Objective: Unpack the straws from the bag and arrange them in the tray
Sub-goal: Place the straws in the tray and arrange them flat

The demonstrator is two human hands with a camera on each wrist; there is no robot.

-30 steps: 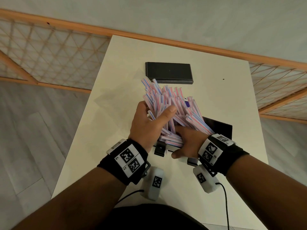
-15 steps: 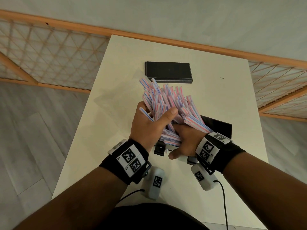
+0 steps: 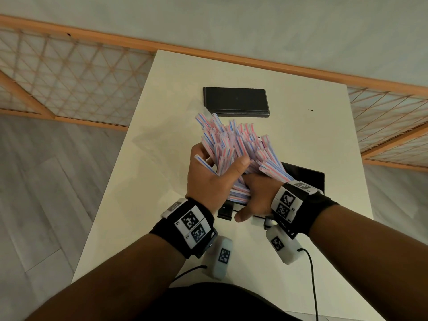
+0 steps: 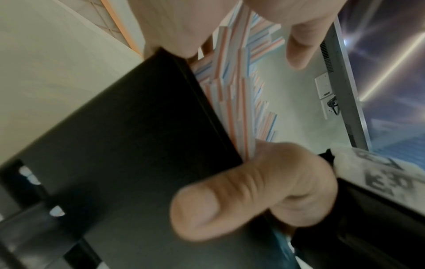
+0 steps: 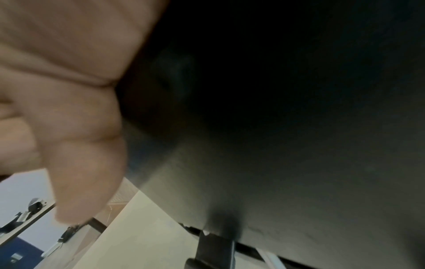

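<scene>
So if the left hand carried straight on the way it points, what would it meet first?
Probably the black box at the table's far end. The left hand, gripping the straws, points that way with bare table between; depth is unclear.

Striped straws bunched over the black tray

A thick bundle of white straws with red and blue stripes fans up and away from the left hand and right hand gripping its base, above a black tray lying under the right hand.

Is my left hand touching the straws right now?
Touching. The head view shows the left hand with its thumb wrapped over the straws.
</scene>
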